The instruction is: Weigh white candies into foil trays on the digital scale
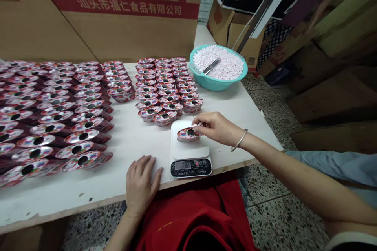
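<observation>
My right hand [212, 126], with a bangle on its wrist, is closed in a pinch over a small oval-topped packet [186, 135]. Small pale pink candies seem to be between its fingertips, beside the dark round hole in the packet's top. The packet stands upright on a white kitchen scale [190, 152], whose display reads about 782. My left hand [141, 182] lies flat on the table edge, left of the scale, fingers stretched out and holding nothing. Behind the scale stand rows of matching red-and-pink packets [165, 117] with round holes in their tops.
A turquoise basin [216, 83] of pale candies, with a metal scoop or tongs [211, 66] on them, stands at the back right. More packets [82, 160] fill the left of the white table [126, 135]. Large cardboard boxes [123, 35] stand behind. Someone's light-blue clothing [332, 164] shows at right.
</observation>
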Demonstrator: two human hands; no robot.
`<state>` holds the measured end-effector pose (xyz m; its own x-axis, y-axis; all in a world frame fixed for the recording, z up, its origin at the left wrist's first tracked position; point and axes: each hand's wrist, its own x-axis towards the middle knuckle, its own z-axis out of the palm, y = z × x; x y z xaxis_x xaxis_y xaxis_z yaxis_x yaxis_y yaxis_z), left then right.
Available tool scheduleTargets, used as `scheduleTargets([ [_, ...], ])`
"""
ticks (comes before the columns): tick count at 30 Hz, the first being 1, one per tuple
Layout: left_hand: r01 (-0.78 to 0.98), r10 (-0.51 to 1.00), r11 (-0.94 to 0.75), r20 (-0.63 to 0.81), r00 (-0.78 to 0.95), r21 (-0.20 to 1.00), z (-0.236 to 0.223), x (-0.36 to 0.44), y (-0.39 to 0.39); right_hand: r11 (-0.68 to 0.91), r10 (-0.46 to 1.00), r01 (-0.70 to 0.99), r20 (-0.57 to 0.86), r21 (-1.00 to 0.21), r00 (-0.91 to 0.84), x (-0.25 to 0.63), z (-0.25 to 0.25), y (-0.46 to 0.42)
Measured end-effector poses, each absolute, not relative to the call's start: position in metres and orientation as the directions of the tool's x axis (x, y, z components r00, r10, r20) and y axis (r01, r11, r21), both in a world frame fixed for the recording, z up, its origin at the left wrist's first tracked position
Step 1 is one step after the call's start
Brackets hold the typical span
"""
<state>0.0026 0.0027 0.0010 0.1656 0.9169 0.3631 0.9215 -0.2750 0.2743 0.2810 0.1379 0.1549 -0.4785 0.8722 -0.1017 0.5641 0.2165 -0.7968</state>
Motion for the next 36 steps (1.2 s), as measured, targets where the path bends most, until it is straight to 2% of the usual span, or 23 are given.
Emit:
scheduleTargets([
  [3, 0.923, 0.915, -0.273, 0.371, 0.162, 0.27, 0.0, 0.003, 0.002, 0.365, 0.836, 0.669, -0.089, -0.647, -0.542, 0.273, 0.151, 0.135],
  [6, 0.924, 0.91, -0.273, 0.383, 0.159, 0.266, 0.0, 0.003, 0.002, 0.413, 0.83, 0.717, -0.092, -0.562, -0.55, 0.269, 0.149, 0.136],
  [15, 0.923, 0.908, -0.272, 0.391, 0.152, 0.271, 0.004, 0.007, 0.001, 0.405, 0.839, 0.756, -0.119, -0.515, -0.531, 0.26, 0.152, 0.139],
  [19, 0.92, 0.912, -0.266, 0.385, 0.143, 0.288, 0.004, 0.008, 0.0, 0.351, 0.86, 0.726, -0.102, -0.591, -0.499, 0.263, 0.155, 0.139],
  [23, 0.923, 0.912, -0.261, 0.385, 0.141, 0.281, 0.003, 0.008, 0.0, 0.141, 0.91, 0.615, -0.144, -0.775, -0.389, 0.274, 0.155, 0.139],
  [25, 0.923, 0.911, -0.264, 0.386, 0.144, 0.28, 0.003, 0.008, 0.0, 0.048, 0.918, 0.559, -0.185, -0.828, -0.352, 0.279, 0.154, 0.14],
  [28, 0.921, 0.91, -0.267, 0.389, 0.143, 0.285, 0.003, 0.008, 0.0, 0.014, 0.92, 0.542, -0.202, -0.84, -0.337, 0.283, 0.152, 0.139],
  [36, 0.919, 0.92, -0.256, 0.368, 0.137, 0.3, 0.003, 0.008, 0.0, 0.106, 0.907, 0.594, -0.167, -0.798, -0.386, 0.273, 0.158, 0.135],
])
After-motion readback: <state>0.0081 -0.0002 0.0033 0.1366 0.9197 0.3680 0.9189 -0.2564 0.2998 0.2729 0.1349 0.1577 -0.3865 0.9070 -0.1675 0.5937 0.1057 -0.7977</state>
